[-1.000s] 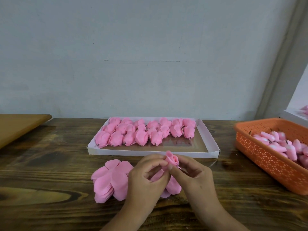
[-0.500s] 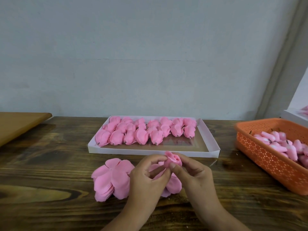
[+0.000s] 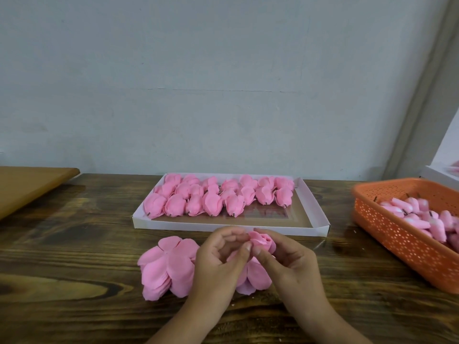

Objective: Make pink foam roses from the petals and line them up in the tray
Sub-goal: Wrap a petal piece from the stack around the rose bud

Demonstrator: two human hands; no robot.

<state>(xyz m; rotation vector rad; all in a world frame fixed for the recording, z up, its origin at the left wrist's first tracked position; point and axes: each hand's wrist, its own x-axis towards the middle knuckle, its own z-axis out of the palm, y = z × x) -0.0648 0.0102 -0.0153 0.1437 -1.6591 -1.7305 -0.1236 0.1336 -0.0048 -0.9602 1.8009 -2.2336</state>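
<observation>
Our left hand point(image 3: 221, 259) and right hand point(image 3: 285, 259) still pinch the rosebud point(image 3: 262, 240) just before the tray point(image 3: 320, 217); it has turned slightly between them, so we judge that shaping continues.

Petals point(image 3: 166, 266) lie before the tray point(image 3: 315, 214); basket point(image 3: 397, 234) right.

Both forearms reach in from the bench's near edge; left hand point(image 3: 218, 256) and right hand point(image 3: 290, 259) meet, fingers curled, pinching one rosebud point(image 3: 262, 240).
</observation>
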